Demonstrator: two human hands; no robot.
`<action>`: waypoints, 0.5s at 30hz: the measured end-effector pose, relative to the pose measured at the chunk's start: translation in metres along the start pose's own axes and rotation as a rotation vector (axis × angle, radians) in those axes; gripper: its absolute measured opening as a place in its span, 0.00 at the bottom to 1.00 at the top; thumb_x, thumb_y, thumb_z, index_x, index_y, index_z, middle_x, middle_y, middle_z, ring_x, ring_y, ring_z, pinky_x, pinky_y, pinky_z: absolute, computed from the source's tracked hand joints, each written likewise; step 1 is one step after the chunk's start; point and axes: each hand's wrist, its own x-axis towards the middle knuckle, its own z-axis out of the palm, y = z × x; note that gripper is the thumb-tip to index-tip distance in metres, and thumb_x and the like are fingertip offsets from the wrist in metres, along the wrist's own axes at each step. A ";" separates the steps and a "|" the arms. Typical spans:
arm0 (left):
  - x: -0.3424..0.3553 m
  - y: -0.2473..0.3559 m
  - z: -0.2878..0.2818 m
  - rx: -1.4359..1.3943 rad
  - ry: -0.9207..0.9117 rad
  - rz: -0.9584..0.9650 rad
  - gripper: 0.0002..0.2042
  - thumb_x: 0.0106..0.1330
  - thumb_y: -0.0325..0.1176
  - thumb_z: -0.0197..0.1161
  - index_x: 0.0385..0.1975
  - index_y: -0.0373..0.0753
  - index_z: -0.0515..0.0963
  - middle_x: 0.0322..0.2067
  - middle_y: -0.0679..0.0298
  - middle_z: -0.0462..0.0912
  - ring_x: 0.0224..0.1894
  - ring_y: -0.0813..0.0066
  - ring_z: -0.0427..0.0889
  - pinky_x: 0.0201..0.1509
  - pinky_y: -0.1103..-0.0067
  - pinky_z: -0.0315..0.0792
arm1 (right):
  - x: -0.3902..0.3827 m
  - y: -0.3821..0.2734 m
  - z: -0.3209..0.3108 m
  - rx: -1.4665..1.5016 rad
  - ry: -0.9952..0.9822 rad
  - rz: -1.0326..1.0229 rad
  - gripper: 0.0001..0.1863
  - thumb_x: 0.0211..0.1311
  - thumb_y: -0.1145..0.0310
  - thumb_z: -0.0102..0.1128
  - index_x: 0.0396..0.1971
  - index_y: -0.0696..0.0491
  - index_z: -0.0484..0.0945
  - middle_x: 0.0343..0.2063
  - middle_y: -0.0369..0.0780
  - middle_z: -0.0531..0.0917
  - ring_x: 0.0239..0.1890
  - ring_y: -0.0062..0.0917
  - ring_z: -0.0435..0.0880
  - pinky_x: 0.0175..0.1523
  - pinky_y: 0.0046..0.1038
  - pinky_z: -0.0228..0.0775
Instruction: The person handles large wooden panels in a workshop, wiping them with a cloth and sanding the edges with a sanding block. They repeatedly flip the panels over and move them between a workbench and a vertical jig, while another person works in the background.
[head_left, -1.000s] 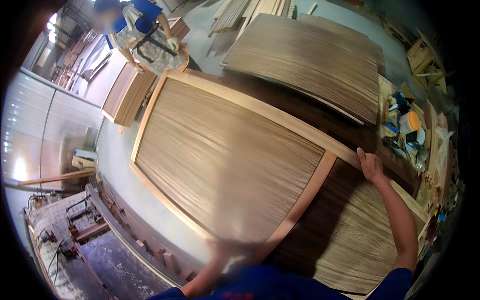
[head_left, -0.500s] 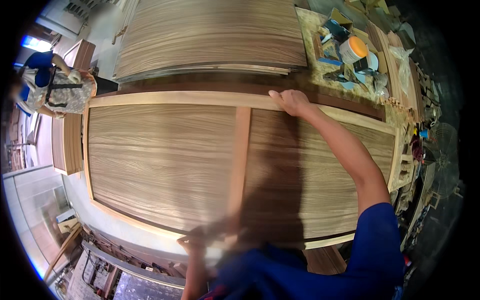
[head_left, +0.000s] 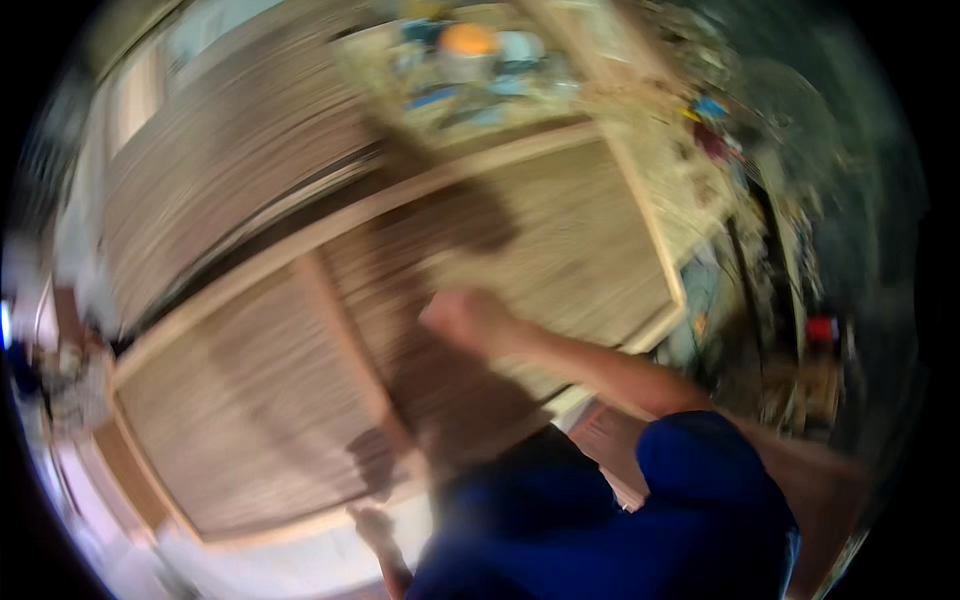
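A long wooden frame (head_left: 312, 240) with light edge rails lies across the bench before me, filled with wood-grain panels (head_left: 560, 235) and split by a crossbar (head_left: 350, 345). My right hand (head_left: 465, 318) hovers over the panel right of the crossbar, apart from the rails, with its fingers looking curled. Motion blur hides whether it holds anything. Close to the near rail, left of my body, is my left hand (head_left: 374, 528). Its fingers are smeared, and I cannot tell whether it touches or grips the rail. My shadow falls across the panels.
Beyond the frame lies a stack of wood-grain boards (head_left: 215, 170). A tub with an orange lid (head_left: 468, 42) stands among loose items at the back of the worktop (head_left: 665, 170). At the far left edge, a blurred person (head_left: 25, 372) shows. A brown board (head_left: 800, 480) is at the right.
My right hand has left the frame's far rail and come nearer, over the panel. The view has turned right, so the frame now slants. My left hand stays by the near rail.
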 end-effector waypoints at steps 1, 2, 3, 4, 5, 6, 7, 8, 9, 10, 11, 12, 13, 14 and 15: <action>-0.015 0.035 0.022 0.185 0.070 0.054 0.38 0.75 0.70 0.38 0.17 0.40 0.70 0.11 0.63 0.70 0.10 0.71 0.71 0.11 0.79 0.62 | -0.051 -0.011 0.007 0.028 0.029 0.238 0.15 0.71 0.59 0.55 0.25 0.51 0.76 0.27 0.44 0.81 0.33 0.44 0.82 0.38 0.45 0.75; -0.017 0.058 0.051 0.216 0.119 0.071 0.39 0.74 0.71 0.40 0.18 0.37 0.71 0.11 0.62 0.70 0.10 0.72 0.71 0.11 0.80 0.62 | -0.094 -0.014 0.019 0.015 0.045 0.319 0.20 0.74 0.54 0.55 0.25 0.52 0.74 0.26 0.44 0.79 0.33 0.43 0.82 0.38 0.44 0.75; -0.025 0.082 0.071 0.321 -0.002 0.177 0.40 0.73 0.72 0.40 0.19 0.36 0.72 0.12 0.60 0.71 0.11 0.71 0.72 0.13 0.79 0.64 | -0.139 -0.030 0.012 0.052 0.113 0.389 0.19 0.74 0.56 0.56 0.25 0.52 0.73 0.26 0.44 0.78 0.32 0.43 0.82 0.37 0.44 0.75; -0.028 0.092 0.089 0.386 -0.011 0.198 0.40 0.73 0.72 0.39 0.20 0.35 0.72 0.12 0.60 0.71 0.11 0.70 0.72 0.14 0.78 0.65 | -0.188 -0.042 0.005 0.112 0.065 0.502 0.18 0.73 0.57 0.56 0.25 0.53 0.72 0.27 0.43 0.79 0.32 0.42 0.82 0.37 0.44 0.75; -0.029 0.103 0.111 0.458 -0.046 0.218 0.40 0.73 0.72 0.39 0.20 0.35 0.73 0.12 0.59 0.72 0.12 0.70 0.73 0.15 0.77 0.67 | -0.241 -0.052 0.006 0.159 0.030 0.602 0.18 0.74 0.57 0.56 0.26 0.53 0.73 0.28 0.44 0.79 0.33 0.44 0.82 0.38 0.46 0.74; -0.053 0.119 0.148 0.407 -0.213 0.421 0.35 0.80 0.62 0.37 0.20 0.38 0.71 0.15 0.65 0.68 0.18 0.75 0.66 0.25 0.76 0.64 | -0.281 -0.055 -0.001 0.312 0.079 0.608 0.16 0.74 0.58 0.55 0.29 0.54 0.76 0.29 0.46 0.80 0.35 0.45 0.82 0.40 0.46 0.74; -0.052 0.120 0.182 0.485 -0.275 0.411 0.34 0.79 0.63 0.38 0.21 0.38 0.70 0.15 0.66 0.66 0.20 0.76 0.64 0.27 0.77 0.64 | -0.333 -0.070 -0.021 0.349 0.175 0.744 0.14 0.73 0.58 0.55 0.33 0.54 0.78 0.31 0.47 0.81 0.36 0.46 0.82 0.43 0.45 0.74; -0.062 0.124 0.216 0.482 -0.296 0.441 0.34 0.79 0.63 0.38 0.21 0.38 0.70 0.16 0.66 0.66 0.20 0.76 0.65 0.28 0.77 0.64 | -0.368 -0.064 -0.014 0.266 0.102 0.821 0.14 0.73 0.59 0.55 0.34 0.54 0.79 0.32 0.47 0.82 0.38 0.47 0.83 0.44 0.45 0.75; -0.076 0.127 0.249 0.480 -0.315 0.476 0.34 0.79 0.63 0.39 0.22 0.38 0.70 0.16 0.67 0.67 0.20 0.76 0.65 0.28 0.77 0.64 | -0.405 -0.066 -0.017 0.280 0.197 0.866 0.13 0.72 0.59 0.56 0.34 0.54 0.79 0.33 0.47 0.82 0.40 0.47 0.83 0.46 0.45 0.75; -0.085 0.118 0.275 0.572 -0.590 0.676 0.33 0.80 0.62 0.38 0.23 0.39 0.70 0.17 0.67 0.68 0.21 0.76 0.64 0.28 0.75 0.63 | -0.449 -0.072 -0.026 0.289 0.289 0.943 0.12 0.71 0.60 0.56 0.35 0.54 0.80 0.34 0.47 0.83 0.41 0.47 0.84 0.47 0.45 0.75; -0.104 0.101 0.310 0.601 -0.612 0.760 0.30 0.80 0.60 0.39 0.23 0.41 0.70 0.18 0.66 0.68 0.21 0.76 0.64 0.28 0.75 0.62 | -0.498 -0.084 -0.032 0.300 0.401 1.024 0.12 0.70 0.60 0.57 0.36 0.54 0.81 0.36 0.47 0.84 0.43 0.48 0.84 0.48 0.45 0.76; -0.128 0.082 0.353 0.653 -0.743 0.756 0.29 0.81 0.58 0.40 0.24 0.41 0.70 0.18 0.66 0.68 0.22 0.76 0.64 0.29 0.75 0.62 | -0.549 -0.090 -0.026 0.321 0.483 1.133 0.11 0.69 0.61 0.57 0.36 0.53 0.81 0.36 0.47 0.84 0.43 0.47 0.84 0.48 0.46 0.76; -0.161 0.065 0.403 0.689 -0.850 0.773 0.28 0.81 0.57 0.41 0.24 0.42 0.69 0.19 0.66 0.69 0.22 0.76 0.65 0.29 0.75 0.62 | -0.591 -0.088 -0.023 0.341 0.569 1.203 0.10 0.69 0.63 0.57 0.37 0.53 0.81 0.36 0.48 0.85 0.43 0.47 0.84 0.48 0.46 0.75; -0.203 0.045 0.446 0.757 -1.022 0.995 0.25 0.81 0.51 0.44 0.24 0.40 0.69 0.20 0.67 0.70 0.24 0.75 0.68 0.29 0.76 0.62 | -0.635 -0.089 -0.017 0.280 0.674 1.309 0.09 0.68 0.64 0.57 0.37 0.54 0.81 0.36 0.48 0.85 0.43 0.47 0.84 0.48 0.46 0.75; -0.188 0.018 0.507 0.606 -1.506 0.675 0.23 0.81 0.50 0.46 0.26 0.39 0.70 0.16 0.67 0.70 0.17 0.78 0.65 0.22 0.78 0.62 | -0.674 -0.098 -0.006 0.239 0.777 1.449 0.09 0.68 0.65 0.56 0.37 0.54 0.81 0.36 0.49 0.85 0.43 0.47 0.84 0.48 0.46 0.75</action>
